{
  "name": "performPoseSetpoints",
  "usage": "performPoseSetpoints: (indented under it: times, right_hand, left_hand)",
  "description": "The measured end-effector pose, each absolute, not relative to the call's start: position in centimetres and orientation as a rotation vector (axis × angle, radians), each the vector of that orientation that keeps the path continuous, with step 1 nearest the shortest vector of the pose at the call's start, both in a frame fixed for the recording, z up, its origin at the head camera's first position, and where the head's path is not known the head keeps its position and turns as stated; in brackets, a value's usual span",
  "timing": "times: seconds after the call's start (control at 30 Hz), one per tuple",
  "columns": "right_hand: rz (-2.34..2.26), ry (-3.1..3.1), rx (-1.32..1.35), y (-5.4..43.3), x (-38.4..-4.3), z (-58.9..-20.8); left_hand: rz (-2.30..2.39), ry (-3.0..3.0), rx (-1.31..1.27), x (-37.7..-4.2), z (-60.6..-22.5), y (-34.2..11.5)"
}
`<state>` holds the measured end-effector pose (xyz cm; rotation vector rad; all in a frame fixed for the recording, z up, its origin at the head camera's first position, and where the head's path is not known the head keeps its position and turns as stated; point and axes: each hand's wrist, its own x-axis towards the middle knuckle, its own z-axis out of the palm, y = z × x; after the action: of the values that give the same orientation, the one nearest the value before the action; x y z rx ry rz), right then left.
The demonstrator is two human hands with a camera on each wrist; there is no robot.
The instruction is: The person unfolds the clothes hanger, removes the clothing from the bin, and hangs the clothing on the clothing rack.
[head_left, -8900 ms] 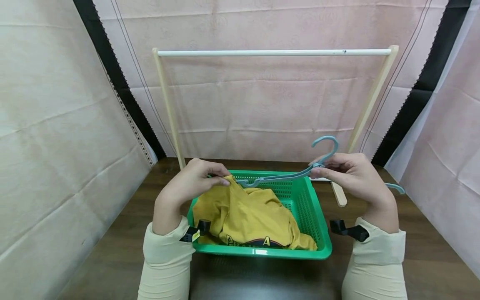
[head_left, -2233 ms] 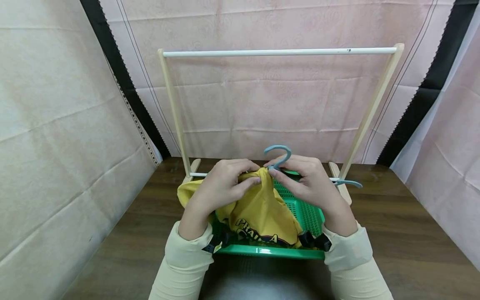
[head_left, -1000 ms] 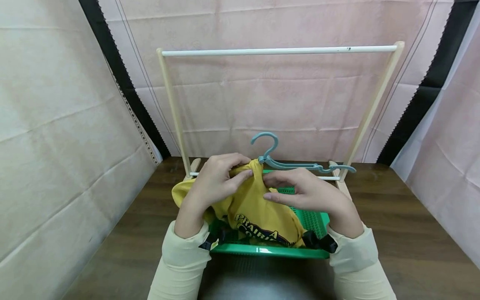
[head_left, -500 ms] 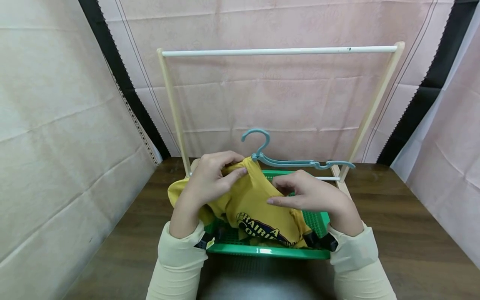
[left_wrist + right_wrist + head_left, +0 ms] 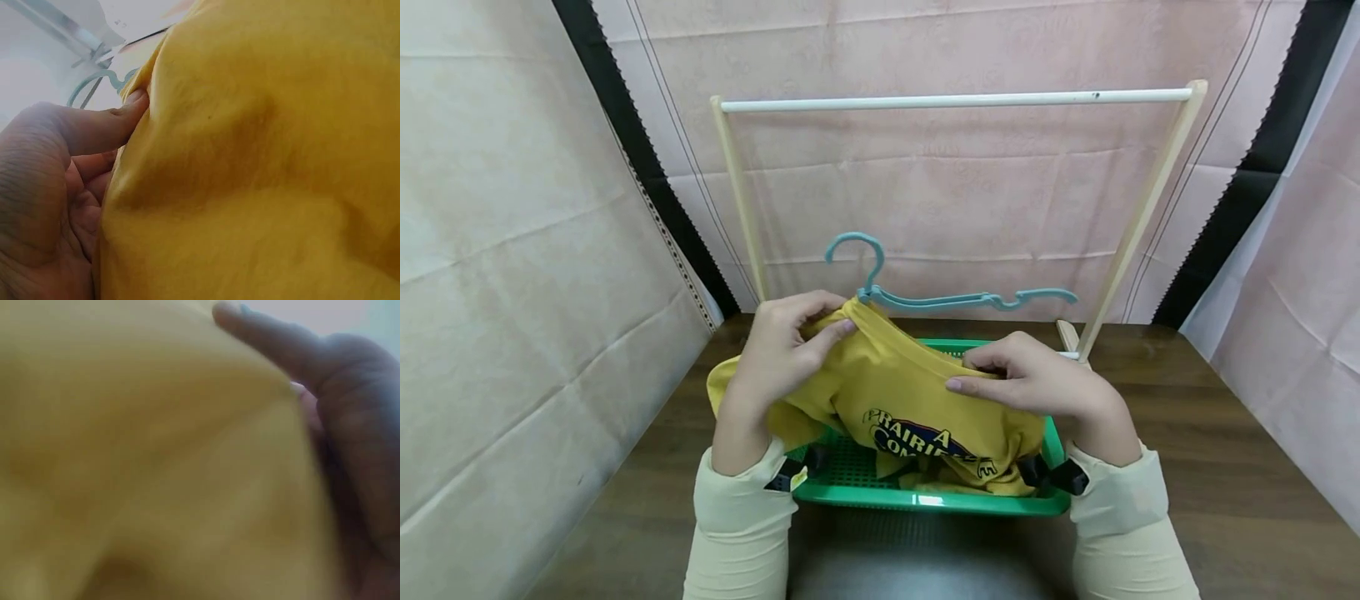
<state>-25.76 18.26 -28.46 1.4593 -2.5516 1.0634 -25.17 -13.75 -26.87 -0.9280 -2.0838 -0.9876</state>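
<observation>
A yellow T-shirt point(image 5: 887, 379) with dark printed lettering is held up over the green basket point(image 5: 880, 495), its lower part inside. My left hand point(image 5: 782, 346) pinches the shirt at its left shoulder, thumb in front. A light blue hanger point(image 5: 940, 302) rises from the neckline there: the hook and right arm show, while its left arm is hidden by the cloth. My right hand point(image 5: 1045, 379) holds the right side of the neckline, thumb over the front and fingers behind. In the left wrist view, the thumb presses the cloth point(image 5: 250, 156); in the right wrist view the cloth is blurred.
Behind the basket stands a clothes rack with a white top bar point(image 5: 955, 102) and cream side posts point(image 5: 1138, 225). A dark brown wooden table point(image 5: 1195, 467) lies under everything. Pale fabric walls point(image 5: 550, 250) enclose the left, back and right.
The right hand has left the hanger's middle and now holds the shirt's neckline. The left hand has moved left and up with shirt and hanger, spreading the neckline wider.
</observation>
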Motion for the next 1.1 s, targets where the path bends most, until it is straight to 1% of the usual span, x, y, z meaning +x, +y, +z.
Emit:
performPoseSetpoints:
  times: [0.13,0.57,0.8,1.1]
  right_hand:
    - [1.062,-2.507,1.370,19.6,-25.7,-28.2]
    - [1.105,-2.286,1.287,22.0,-26.0,-28.2]
    - [1.074,-2.147,1.171,23.5,-26.3,-28.4]
    - [1.039,-1.989,1.183,24.3,-26.0,-27.9]
  left_hand:
    - [-1.006,-2.067,-0.851,-25.2,-26.9,-15.1]
    - [-1.012,-2.104,-0.756,-25.1,-27.0,-16.8]
    - [-0.992,-2.118,-0.762,-25.1,-27.0,-17.5]
    - [-0.964,-2.164,-0.790,-25.0,-27.1,-18.2]
